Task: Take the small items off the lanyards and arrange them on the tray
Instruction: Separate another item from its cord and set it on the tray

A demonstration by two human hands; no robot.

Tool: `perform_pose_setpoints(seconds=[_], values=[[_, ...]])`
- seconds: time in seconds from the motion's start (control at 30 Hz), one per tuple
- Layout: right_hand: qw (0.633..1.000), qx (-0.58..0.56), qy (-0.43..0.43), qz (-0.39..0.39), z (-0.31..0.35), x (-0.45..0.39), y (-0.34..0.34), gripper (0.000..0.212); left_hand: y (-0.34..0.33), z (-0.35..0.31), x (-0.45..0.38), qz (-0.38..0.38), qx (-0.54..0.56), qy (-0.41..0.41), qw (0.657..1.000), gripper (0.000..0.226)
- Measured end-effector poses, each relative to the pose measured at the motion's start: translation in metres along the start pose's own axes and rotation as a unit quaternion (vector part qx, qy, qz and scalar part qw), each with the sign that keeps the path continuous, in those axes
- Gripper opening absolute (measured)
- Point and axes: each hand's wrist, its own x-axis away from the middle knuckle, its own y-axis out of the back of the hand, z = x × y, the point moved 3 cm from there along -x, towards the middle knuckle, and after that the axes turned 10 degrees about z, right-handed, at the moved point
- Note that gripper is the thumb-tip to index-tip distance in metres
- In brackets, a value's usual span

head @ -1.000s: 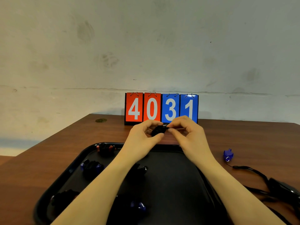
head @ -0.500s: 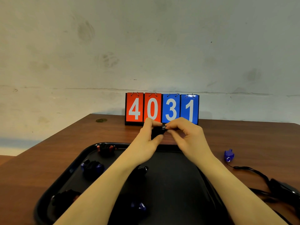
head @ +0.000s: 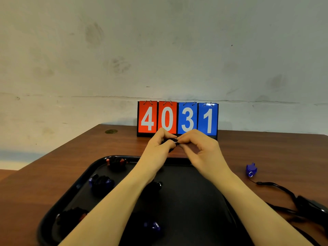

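Observation:
Above the far rim of the black tray (head: 71,192), my left hand (head: 159,144) and my right hand (head: 197,146) meet around a small black item with a metal ring (head: 175,140). Both hands pinch it between fingertips; most of it is hidden by my fingers. Several small dark items lie on the tray: one with red parts (head: 116,162) at the far left, one with blue parts (head: 102,182), a black one (head: 154,186) and a blue one (head: 152,226) near me. A blue item (head: 251,169) lies on the table at the right, joined to a black lanyard (head: 284,190).
A flip scoreboard (head: 177,118) reading 4031 stands at the back of the brown wooden table (head: 266,150) against the wall. More black lanyard straps (head: 308,205) are piled at the right edge. A small round brass fitting (head: 111,131) is set in the table's far left.
Both hands have risen slightly and drawn closer around the small black item; its metal ring now shows between my fingertips. Nothing on the tray or table has moved.

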Motion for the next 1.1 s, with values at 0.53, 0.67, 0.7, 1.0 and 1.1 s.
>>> perform_pose_setpoints(seconds=[0.53,0.67,0.7,1.0,1.1], values=[[0.98,-0.087,-0.148,0.101,-0.006,-0.002,0.005,0.018,0.001,0.0,0.005,0.0,-0.22,-0.032,0.975,0.011],[0.979,-0.08,-0.147,0.113,-0.006,-0.001,0.007,0.018,-0.001,-0.001,0.007,0.028,-0.248,-0.032,0.968,0.012],[0.979,-0.083,-0.146,0.114,-0.006,0.0,0.008,0.019,-0.002,-0.001,0.007,0.036,-0.251,-0.032,0.967,0.012],[0.974,-0.066,-0.152,0.153,-0.007,0.002,0.007,0.02,-0.002,0.003,0.008,0.091,-0.354,-0.074,0.928,0.033],[0.973,-0.071,-0.158,0.15,-0.006,0.002,0.003,0.02,-0.001,0.004,0.008,0.084,-0.379,-0.085,0.917,0.03]])
